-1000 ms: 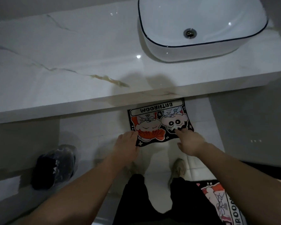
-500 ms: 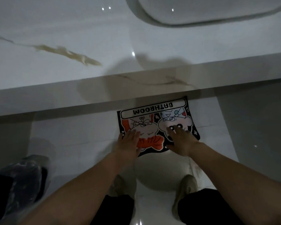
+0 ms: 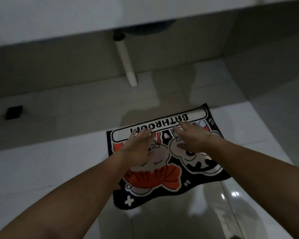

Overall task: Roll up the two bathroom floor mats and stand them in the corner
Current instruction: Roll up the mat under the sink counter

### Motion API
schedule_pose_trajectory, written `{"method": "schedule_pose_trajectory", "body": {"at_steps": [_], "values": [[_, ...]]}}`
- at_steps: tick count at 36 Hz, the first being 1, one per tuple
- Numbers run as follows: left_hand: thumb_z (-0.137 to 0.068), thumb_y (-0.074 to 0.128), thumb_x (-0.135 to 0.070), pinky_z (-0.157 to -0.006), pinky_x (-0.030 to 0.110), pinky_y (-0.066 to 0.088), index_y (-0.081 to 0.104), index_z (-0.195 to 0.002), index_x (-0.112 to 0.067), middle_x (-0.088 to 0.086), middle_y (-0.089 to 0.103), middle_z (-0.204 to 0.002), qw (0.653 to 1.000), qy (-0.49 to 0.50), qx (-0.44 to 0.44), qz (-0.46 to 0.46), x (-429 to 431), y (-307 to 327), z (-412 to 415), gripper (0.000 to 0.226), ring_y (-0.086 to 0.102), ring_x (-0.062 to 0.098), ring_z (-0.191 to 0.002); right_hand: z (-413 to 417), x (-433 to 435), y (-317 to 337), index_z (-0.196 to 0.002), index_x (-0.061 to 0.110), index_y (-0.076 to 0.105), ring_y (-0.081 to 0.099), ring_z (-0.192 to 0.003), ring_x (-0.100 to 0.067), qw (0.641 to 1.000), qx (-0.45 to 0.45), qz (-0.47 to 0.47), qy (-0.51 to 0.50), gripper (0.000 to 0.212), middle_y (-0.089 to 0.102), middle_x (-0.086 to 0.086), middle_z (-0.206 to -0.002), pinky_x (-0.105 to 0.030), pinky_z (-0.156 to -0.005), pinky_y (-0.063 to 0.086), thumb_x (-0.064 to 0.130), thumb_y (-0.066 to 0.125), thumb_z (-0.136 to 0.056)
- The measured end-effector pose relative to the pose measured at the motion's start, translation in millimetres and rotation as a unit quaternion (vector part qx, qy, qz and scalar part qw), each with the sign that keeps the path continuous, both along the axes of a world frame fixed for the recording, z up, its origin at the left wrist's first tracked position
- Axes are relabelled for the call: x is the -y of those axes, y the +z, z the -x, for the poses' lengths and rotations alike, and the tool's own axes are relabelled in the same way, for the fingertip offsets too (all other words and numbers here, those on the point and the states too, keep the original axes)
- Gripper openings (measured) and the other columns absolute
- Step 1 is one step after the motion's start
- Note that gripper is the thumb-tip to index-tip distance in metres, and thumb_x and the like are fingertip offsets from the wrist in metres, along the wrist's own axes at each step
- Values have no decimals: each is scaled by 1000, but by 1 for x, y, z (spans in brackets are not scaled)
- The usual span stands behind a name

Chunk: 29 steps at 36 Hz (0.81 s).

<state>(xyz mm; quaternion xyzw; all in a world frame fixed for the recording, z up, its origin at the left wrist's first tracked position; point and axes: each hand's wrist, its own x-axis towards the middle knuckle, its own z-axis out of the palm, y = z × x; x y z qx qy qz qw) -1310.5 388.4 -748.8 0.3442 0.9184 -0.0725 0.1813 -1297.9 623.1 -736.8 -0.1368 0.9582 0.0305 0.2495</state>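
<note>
Both hands (image 3: 164,144) spread flat on unrolled mat (image 3: 155,178).

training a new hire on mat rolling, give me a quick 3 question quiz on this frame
1. True or false: the mat is already rolled up.
2. Where do the fingertips of the left hand and right hand reach? A) the BATHROOM banner at the far edge B) the near edge C) the white pipe
3. Fill in: the mat lies ____ on the floor.

Key: 1 false; 2 A; 3 flat.
</note>
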Motion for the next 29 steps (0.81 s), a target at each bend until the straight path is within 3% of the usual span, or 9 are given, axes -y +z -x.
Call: {"method": "schedule_pose_trajectory", "body": {"at_steps": [4,11,17,22,26,29], "values": [[-92,41,-52,-117,48,17,18,-148,-13,9,19,-158,998,-21,-18,-50,-17,-22,8,72,16,26,-145,0,-16,-24,-151,18,5,10,-145,-32,1000,2,-7,-27,76,4,-16,-159,-47,-116,16,48,44,-93],[-95,44,-41,-117,45,10,16,-149,-11,9,16,-158,994,1,12,-107,-62,-54,7,68,14,24,-145,-10,-83,-55,-149,15,12,29,-138,-35,991,27,-54,-122,76,16,-17,-156,-44,-109,32,46,49,-90],[-98,40,-36,-119,41,2,5,-151,-12,8,5,-160,995,-61,26,-78,-83,-72,8,68,3,22,-147,-28,-127,-98,-144,9,20,45,-122,-40,947,51,-8,-318,72,32,-23,-141,-46,-100,42,41,51,-88],[-97,42,-34,-119,42,3,4,-151,-12,8,5,-160,995,-37,40,-80,-95,-80,12,70,5,23,-147,-50,-136,-134,-139,7,24,45,-116,-44,924,64,23,-375,68,37,-24,-129,-49,-99,41,44,49,-88],[-96,44,-32,-118,40,4,6,-151,-12,8,8,-160,994,-20,43,-96,-106,-85,13,71,7,22,-147,-45,-143,-143,-143,7,16,45,-120,-45,901,70,60,-424,75,33,-26,-136,-49,-100,41,41,53,-88],[-94,47,-30,-117,38,6,8,-151,-11,9,11,-160,994,-22,38,-101,-113,-87,15,71,10,21,-146,-37,-149,-145,-139,-3,19,52,-115,-41,882,59,101,-457,77,46,-27,-130,-42,-90,45,30,62,-84]]}}
